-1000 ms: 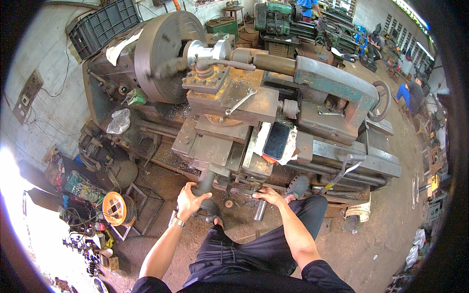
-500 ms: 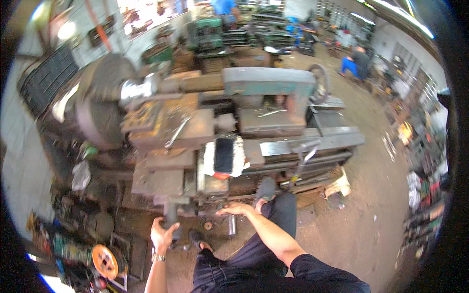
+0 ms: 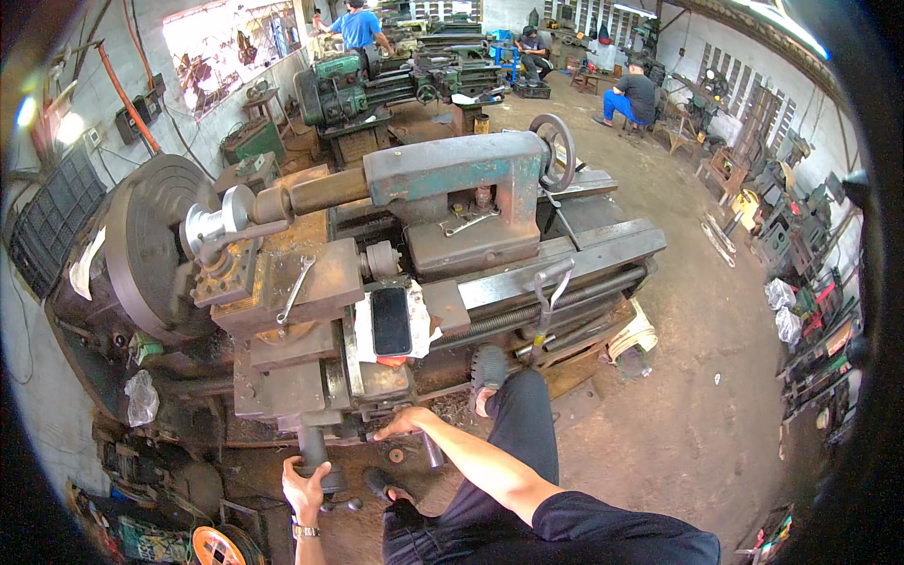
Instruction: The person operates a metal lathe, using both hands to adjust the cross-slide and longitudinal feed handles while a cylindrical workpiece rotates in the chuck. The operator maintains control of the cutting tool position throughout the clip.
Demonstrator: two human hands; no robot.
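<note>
I am at a large metal lathe (image 3: 405,254). At its front, my left hand (image 3: 304,492) is curled by a dark round handwheel (image 3: 331,478), below a blurred grey cylindrical shaft (image 3: 311,444). My right hand (image 3: 403,422) reaches to the lower front of the carriage (image 3: 282,381), fingers closed at a small dark part whose kind I cannot make out. A metal cylinder (image 3: 432,450) hangs below my right wrist. On the carriage, a phone (image 3: 390,320) lies on a white cloth (image 3: 421,328), near a wrench (image 3: 298,290). A shiny flanged workpiece (image 3: 209,226) sits by the chuck (image 3: 155,250).
The tailstock (image 3: 457,169) with its handwheel (image 3: 561,153) stands behind the carriage; a second wrench (image 3: 471,223) rests on its base. Below left is an orange reel (image 3: 217,546). Several people work farther back, one seated (image 3: 629,99). Metal parts (image 3: 786,226) line the right wall.
The view has shifted, so the lathe sits further left and the far room shows more. My right hand has moved from palm-down with extended fingers to closed at the carriage front. My left stays low.
</note>
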